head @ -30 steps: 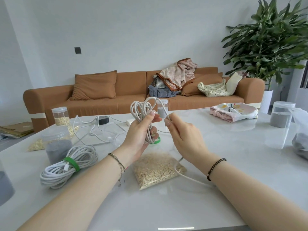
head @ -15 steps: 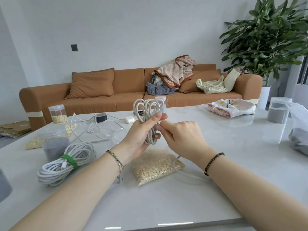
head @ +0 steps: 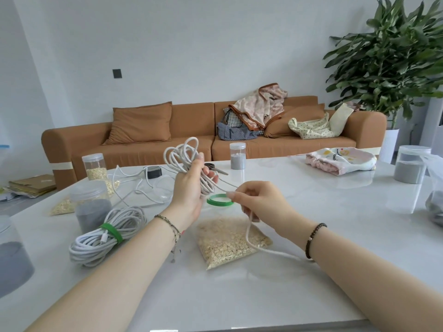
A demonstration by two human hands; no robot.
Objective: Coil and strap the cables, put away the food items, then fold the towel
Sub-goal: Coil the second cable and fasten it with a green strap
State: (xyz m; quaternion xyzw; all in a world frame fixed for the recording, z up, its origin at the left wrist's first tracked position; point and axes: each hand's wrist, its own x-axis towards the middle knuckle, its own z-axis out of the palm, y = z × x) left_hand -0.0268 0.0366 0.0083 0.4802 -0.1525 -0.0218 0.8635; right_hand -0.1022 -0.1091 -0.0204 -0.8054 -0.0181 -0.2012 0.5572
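Two hands share one white cable [head: 189, 161] — left hand [head: 191, 188] clamps the loops, right hand [head: 259, 202] pinches the tail taut for another wrap.

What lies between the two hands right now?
Head view: a short run of white cable spans from the coil gripped in the left hand to the pinching right hand; below it a green tape roll lies on the table.

on the table [head: 311, 236], a strapped coil [head: 107, 236] lies front left, an oat bag [head: 230, 243] to its right, a tape roll [head: 220, 200] just behind the bag. above these the left hand [head: 189, 195] holds a cable bundle [head: 182, 152] — the right hand [head: 261, 204], beside it, pinches its strand. a towel [head: 340, 160] lies far right, a sofa [head: 191, 130] behind the table.
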